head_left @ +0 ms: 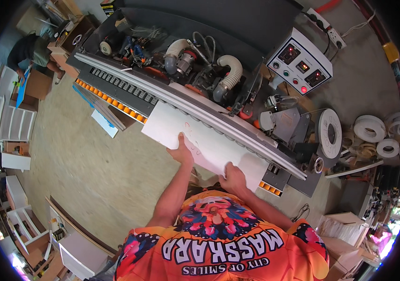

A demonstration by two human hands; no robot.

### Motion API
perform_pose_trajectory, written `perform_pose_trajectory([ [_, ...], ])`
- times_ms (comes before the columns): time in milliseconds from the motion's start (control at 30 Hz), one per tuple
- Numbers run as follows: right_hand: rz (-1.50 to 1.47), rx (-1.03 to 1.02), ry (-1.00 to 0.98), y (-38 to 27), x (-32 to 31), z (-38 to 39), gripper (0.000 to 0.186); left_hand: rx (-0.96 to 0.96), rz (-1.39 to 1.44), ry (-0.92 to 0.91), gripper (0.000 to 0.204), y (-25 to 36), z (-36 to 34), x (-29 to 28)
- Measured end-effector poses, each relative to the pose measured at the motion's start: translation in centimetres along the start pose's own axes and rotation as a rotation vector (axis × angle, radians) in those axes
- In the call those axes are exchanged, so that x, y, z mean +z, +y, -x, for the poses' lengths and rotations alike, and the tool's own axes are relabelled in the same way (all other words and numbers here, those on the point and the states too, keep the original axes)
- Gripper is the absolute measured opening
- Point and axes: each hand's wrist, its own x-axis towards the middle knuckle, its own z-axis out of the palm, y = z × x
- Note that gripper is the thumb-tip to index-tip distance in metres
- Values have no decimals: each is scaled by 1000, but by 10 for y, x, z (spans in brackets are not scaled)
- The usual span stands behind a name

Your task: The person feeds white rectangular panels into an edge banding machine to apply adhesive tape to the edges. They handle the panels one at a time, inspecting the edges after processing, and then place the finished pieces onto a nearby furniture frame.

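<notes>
A long white panel point(211, 136) with handwritten marks lies on the bed of an edge banding machine point(190, 105), its far edge against the grey guide rail. My left hand point(181, 152) grips the near edge left of its middle, thumb on the top face and the other fingers partly hidden by the edge. Further right, my right hand point(233, 178) is closed on the same near edge, with part of its fingers out of sight.
Orange rollers point(111, 99) line the machine's near side. A control box point(300, 62) with lit displays and a large tape roll point(329, 133) stand at the right. Boards point(104, 122) lean beyond the panel's left end. Another person point(33, 51) bends over a blue-edged piece at far left.
</notes>
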Motion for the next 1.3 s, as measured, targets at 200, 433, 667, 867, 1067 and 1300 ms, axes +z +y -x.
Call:
perform_pose_trajectory([
  [200, 55, 436, 34, 72, 11, 72, 50, 46, 162, -49, 72, -8, -29, -1],
  [433, 19, 558, 91, 75, 18, 84, 56, -77, 149, -92, 52, 14, -34, 5],
  [667, 51, 453, 236, 78, 20, 81, 86, -185, 230, -244, 52, 13, -70, -2],
  [867, 81, 330, 300, 71, 36, 69, 97, -33, 145, -138, 53, 10, -102, -3],
  [1067, 61, 290, 220, 75, 42, 59, 106, -139, 198, -199, 54, 20, -113, -3],
  [1300, 79, 270, 253, 70, 46, 50, 104, -176, 203, -175, 53, 31, -123, -2],
])
